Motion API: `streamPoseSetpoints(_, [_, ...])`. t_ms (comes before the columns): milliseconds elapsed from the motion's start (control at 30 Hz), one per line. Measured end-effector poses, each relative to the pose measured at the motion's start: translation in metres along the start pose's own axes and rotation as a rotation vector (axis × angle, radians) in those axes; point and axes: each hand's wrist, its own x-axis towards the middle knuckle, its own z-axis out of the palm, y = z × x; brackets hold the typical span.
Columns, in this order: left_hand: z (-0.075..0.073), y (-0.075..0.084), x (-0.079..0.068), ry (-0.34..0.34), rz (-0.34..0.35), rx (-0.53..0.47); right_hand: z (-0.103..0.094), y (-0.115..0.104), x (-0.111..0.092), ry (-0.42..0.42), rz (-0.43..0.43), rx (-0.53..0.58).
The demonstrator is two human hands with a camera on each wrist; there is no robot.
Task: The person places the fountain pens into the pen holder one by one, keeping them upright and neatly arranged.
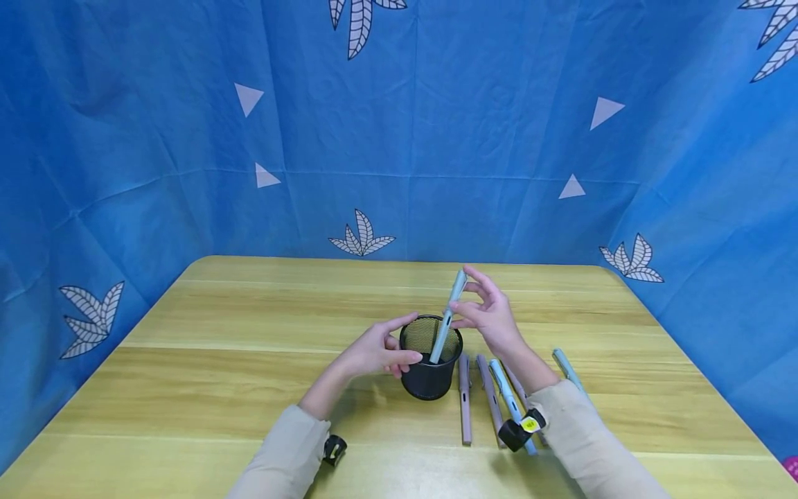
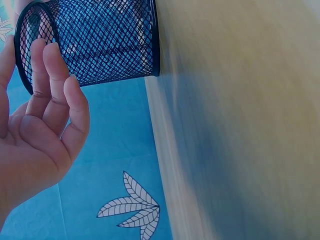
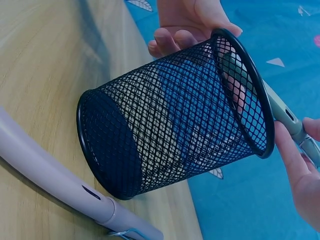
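Observation:
A black mesh pen holder [image 1: 427, 381] stands upright on the table. My left hand [image 1: 382, 350] holds its left side, thumb and index finger at the rim; in the left wrist view the other fingers of this hand [image 2: 50, 110] are loosely bent beside the mesh. Over the holder, my right hand [image 1: 489, 315] pinches a pale blue-green pen [image 1: 450, 308], its index finger up at the pen's top end. The pen slants, with its lower end inside the holder's mouth. The right wrist view shows this pen [image 3: 282, 107] crossing the rim, partly behind the mesh.
Right of the holder lie several pens: a mauve pen [image 1: 465, 402], another mauve pen [image 1: 490, 398], a light blue pen [image 1: 508, 391] and, partly under the right forearm, a teal pen [image 1: 567, 367]. The wooden table [image 1: 218, 360] meets a blue patterned cloth [image 1: 436, 125] behind.

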Motion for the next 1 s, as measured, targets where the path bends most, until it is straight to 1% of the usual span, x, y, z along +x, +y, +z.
streamPoseSetpoints(300, [0.0000,0.0009,-0.0005,0.000,-0.001,0.003,0.0036,0.0034,0.0003,0.001,-0.038,-0.036])
streamPoseSetpoints(600, [0.0000,0.0010,-0.0003,-0.004,0.001,0.003,0.0052,0.0052,0.0001,0.013,-0.066,-0.041])
streamPoseSetpoints(867, [-0.0003,-0.0001,-0.0005,-0.005,0.009,0.012,0.0072,0.0066,0.0000,0.024,-0.090,-0.078])
streamPoseSetpoints(1000, [-0.0004,-0.0004,-0.0005,-0.005,0.006,0.006,0.0079,0.0082,-0.0004,0.026,-0.109,-0.117])
